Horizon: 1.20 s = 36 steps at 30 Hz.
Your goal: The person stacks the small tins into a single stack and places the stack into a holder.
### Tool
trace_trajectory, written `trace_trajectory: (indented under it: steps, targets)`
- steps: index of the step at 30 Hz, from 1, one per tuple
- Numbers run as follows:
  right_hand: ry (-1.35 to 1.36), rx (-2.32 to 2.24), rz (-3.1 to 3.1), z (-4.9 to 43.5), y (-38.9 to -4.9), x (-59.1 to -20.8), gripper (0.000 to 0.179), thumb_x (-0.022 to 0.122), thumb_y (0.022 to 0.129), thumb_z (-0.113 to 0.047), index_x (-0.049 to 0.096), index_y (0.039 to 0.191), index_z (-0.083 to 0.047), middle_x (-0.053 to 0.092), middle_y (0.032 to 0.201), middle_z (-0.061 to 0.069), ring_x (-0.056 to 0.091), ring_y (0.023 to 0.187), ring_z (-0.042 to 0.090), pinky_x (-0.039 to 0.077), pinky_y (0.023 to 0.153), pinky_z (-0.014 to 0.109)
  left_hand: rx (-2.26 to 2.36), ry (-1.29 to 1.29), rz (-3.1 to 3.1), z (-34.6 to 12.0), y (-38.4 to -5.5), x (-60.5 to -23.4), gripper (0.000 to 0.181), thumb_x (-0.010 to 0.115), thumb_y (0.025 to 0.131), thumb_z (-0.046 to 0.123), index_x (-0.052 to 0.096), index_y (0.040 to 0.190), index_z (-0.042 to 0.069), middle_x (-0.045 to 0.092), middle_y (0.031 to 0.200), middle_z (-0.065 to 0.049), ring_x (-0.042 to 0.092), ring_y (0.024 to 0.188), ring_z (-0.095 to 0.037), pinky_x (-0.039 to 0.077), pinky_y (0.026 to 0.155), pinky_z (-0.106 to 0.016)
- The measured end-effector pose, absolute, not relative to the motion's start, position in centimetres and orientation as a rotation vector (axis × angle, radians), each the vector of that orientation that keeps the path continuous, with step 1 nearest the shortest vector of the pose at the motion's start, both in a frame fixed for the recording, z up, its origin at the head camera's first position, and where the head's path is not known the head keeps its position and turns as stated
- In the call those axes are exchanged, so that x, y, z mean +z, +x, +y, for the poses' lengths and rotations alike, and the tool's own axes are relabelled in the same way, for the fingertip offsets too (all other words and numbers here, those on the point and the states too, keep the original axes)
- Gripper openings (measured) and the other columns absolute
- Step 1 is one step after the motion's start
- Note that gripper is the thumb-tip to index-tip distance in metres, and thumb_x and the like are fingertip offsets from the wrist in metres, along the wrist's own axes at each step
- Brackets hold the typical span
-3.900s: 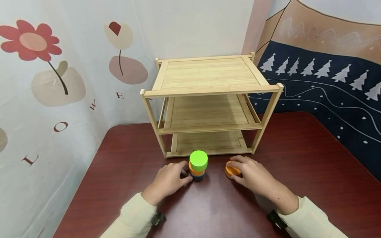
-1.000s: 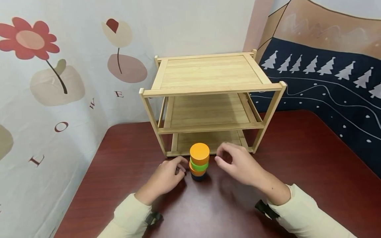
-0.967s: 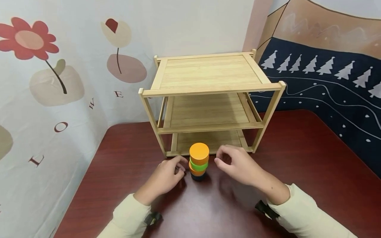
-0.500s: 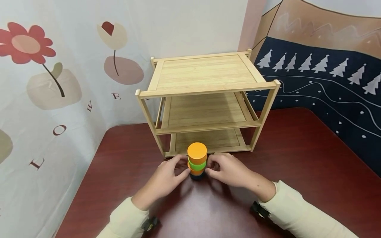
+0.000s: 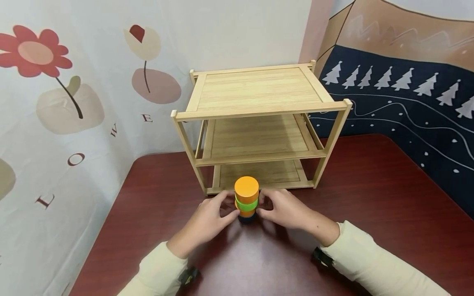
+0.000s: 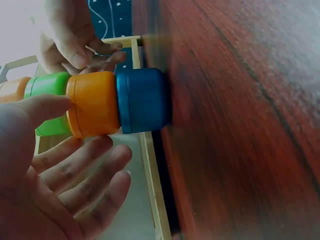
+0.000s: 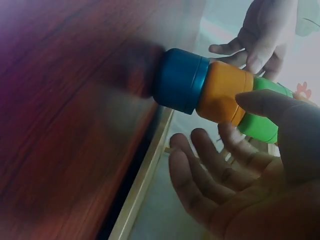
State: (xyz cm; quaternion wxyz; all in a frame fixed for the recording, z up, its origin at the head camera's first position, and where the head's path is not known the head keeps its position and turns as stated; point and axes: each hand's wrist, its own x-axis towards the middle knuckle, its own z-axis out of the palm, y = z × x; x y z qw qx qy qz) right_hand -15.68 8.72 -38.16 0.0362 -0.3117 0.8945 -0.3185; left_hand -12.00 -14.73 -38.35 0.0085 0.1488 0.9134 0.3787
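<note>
A tower of small round lidded jars stands upright on the table: a blue jar [image 6: 143,100] at the bottom, a lower orange jar [image 6: 95,104], a green jar [image 5: 247,205], and an upper orange jar [image 5: 246,188] on top. My left hand [image 5: 209,217] holds the tower from the left, thumb on the lower orange jar's upper rim, fingertips under it in the left wrist view. From the right, my right hand [image 5: 285,209] grips the same orange jar between thumb [image 7: 260,101] and index finger. The remaining fingers of both hands stay spread off the tower.
A three-level wooden shelf [image 5: 259,111] stands right behind the tower on the dark red table [image 5: 155,193]. Its lower front rail [image 5: 281,187] runs close behind the hands. Printed cloth walls [image 5: 92,115] close off the back and sides.
The right hand set the upper orange jar on top of the green one, and let go. Then both hands moved inward to the tower's sides, thumbs and fingers now at the lower orange jar.
</note>
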Motion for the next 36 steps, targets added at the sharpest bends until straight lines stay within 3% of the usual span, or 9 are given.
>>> trace_trajectory:
  steps: [4, 9, 13, 17, 22, 29, 36]
  targets:
    - [-0.897, -1.007, 2.669, 8.4, -16.2, -38.3, 0.031, 0.079, 0.082, -0.017, 0.059, 0.104, -0.008, 0.065, 0.081, 0.003, 0.055, 0.067, 0.009, 0.047, 0.061, 0.022, 1.156, 0.475, 2.861, -14.8, -12.2, -38.5, 0.042, 0.077, 0.089, 0.024, 0.059, 0.127, 0.022, 0.074, 0.103, 0.010, 0.071, 0.096, -0.011, 0.056, 0.088, -0.038]
    - [-0.913, -1.033, 2.560, 7.9, -16.7, -38.9, 0.048, 0.083, 0.080, -0.015, 0.058, 0.120, -0.005, 0.069, 0.091, 0.004, 0.061, 0.072, 0.010, 0.050, 0.067, 0.023, 1.190, 0.494, 2.849, -14.6, -12.2, -38.3, 0.051, 0.079, 0.087, 0.029, 0.055, 0.132, 0.023, 0.072, 0.109, 0.010, 0.071, 0.098, -0.010, 0.057, 0.089, -0.037]
    - [-0.953, -1.045, 2.492, 7.6, -17.1, -39.5, 0.049, 0.084, 0.079, -0.016, 0.058, 0.119, -0.006, 0.069, 0.094, 0.002, 0.063, 0.074, 0.009, 0.050, 0.071, 0.023, 1.211, 0.496, 2.880, -14.4, -12.1, -37.8, 0.062, 0.081, 0.085, 0.031, 0.051, 0.138, 0.021, 0.070, 0.116, 0.006, 0.071, 0.101, -0.014, 0.056, 0.091, -0.039]
    - [-0.987, -1.000, 2.501, 7.3, -17.4, -40.0, 0.053, 0.086, 0.078, -0.020, 0.059, 0.121, -0.009, 0.068, 0.106, 0.001, 0.062, 0.088, 0.012, 0.050, 0.081, 0.028, 1.195, 0.514, 2.946, -14.3, -11.9, -37.2, 0.072, 0.084, 0.082, 0.032, 0.047, 0.143, 0.021, 0.068, 0.121, 0.004, 0.070, 0.105, -0.016, 0.053, 0.095, -0.042]
    - [-1.000, -0.978, 2.504, 6.7, -17.7, -40.3, 0.054, 0.087, 0.076, -0.022, 0.061, 0.123, -0.014, 0.069, 0.114, -0.001, 0.064, 0.105, 0.014, 0.050, 0.095, 0.038, 1.253, 0.662, 2.998, -14.2, -11.7, -36.2, 0.079, 0.086, 0.080, 0.028, 0.043, 0.146, 0.023, 0.061, 0.131, 0.003, 0.067, 0.107, -0.014, 0.055, 0.091, -0.037]
    - [-0.985, -1.014, 2.490, 6.2, -17.7, -40.5, 0.049, 0.088, 0.074, -0.018, 0.063, 0.116, -0.013, 0.070, 0.106, -0.003, 0.063, 0.099, 0.011, 0.050, 0.095, 0.037, 1.219, 0.915, 3.119, -13.7, -11.4, -34.9, 0.074, 0.086, 0.080, 0.026, 0.047, 0.143, 0.020, 0.054, 0.136, 0.001, 0.063, 0.113, -0.014, 0.056, 0.087, -0.032]
    - [-1.000, -1.027, 2.500, 6.2, -17.7, -40.6, 0.045, 0.088, 0.075, -0.019, 0.064, 0.113, -0.015, 0.069, 0.102, -0.006, 0.063, 0.095, 0.010, 0.050, 0.093, 0.035, 1.113, 0.960, 3.209, -13.2, -11.1, -34.2, 0.060, 0.086, 0.080, 0.026, 0.057, 0.132, 0.018, 0.055, 0.133, -0.002, 0.065, 0.114, -0.019, 0.056, 0.087, -0.041]
